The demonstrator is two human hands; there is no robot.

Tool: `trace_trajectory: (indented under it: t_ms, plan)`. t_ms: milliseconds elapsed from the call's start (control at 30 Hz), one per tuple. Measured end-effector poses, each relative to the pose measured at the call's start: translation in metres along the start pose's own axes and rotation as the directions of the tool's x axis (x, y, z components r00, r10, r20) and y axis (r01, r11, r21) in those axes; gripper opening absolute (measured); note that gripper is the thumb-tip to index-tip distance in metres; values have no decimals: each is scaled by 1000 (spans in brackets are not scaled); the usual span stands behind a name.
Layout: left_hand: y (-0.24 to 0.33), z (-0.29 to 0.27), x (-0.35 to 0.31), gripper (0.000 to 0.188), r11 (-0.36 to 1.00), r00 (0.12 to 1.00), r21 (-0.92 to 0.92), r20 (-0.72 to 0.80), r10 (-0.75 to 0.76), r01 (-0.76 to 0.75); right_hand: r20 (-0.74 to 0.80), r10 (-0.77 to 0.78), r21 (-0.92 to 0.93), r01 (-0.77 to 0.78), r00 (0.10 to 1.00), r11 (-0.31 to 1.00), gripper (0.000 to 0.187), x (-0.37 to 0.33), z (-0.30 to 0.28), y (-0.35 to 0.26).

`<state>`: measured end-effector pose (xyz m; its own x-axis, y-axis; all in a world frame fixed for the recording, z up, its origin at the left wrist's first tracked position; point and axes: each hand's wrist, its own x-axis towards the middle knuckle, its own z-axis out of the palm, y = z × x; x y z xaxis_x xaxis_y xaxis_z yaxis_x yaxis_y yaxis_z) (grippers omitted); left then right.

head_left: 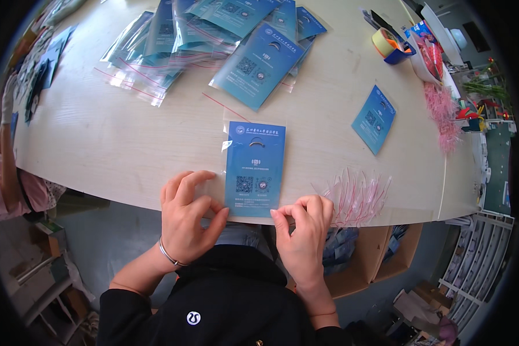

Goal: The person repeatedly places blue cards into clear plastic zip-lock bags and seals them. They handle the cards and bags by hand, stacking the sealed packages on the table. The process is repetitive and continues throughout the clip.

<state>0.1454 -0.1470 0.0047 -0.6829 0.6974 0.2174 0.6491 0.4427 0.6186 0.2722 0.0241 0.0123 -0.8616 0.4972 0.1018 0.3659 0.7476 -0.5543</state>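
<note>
A blue printed card (254, 155) with a curved slot lies upright in front of me inside a clear zip bag, whose red seal line (228, 107) shows beyond its top edge. My left hand (189, 216) is at the lower left corner, thumb and forefinger closed on the bag's edge, the other fingers bent above. At the lower right corner my right hand (303, 230) pinches the bag's edge between thumb and forefinger. Close to the right hand lies a bunch of small clear zip bags (360, 199) with red lines.
Bagged blue cards (173, 34) are heaped at the far middle. One loose blue card (375, 120) lies to the right. Tape rolls (386, 43) and pink shredded filler (441, 115) sit far right. Cardboard boxes (360, 265) stand below the table edge. Another person's arm (7, 150) is at left.
</note>
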Motion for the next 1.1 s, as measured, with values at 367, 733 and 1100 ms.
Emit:
trace_trajectory:
  t_ms: [367, 733, 1100]
  plan:
    - [-8, 18, -10, 34, 882, 878, 36, 123, 463, -470, -124, 97, 118, -82, 988, 990, 17, 1, 9, -3]
    - [-3, 1, 1, 61, 822, 760, 111, 465, 453, -558, 110, -383, -311, 398, 917, 863, 35, -9, -5, 9]
    - [-41, -11, 97, 82, 777, 875, 433, 376, 305, -457, -165, -205, -675, 41, 965, 737, 40, 61, -48, 60]
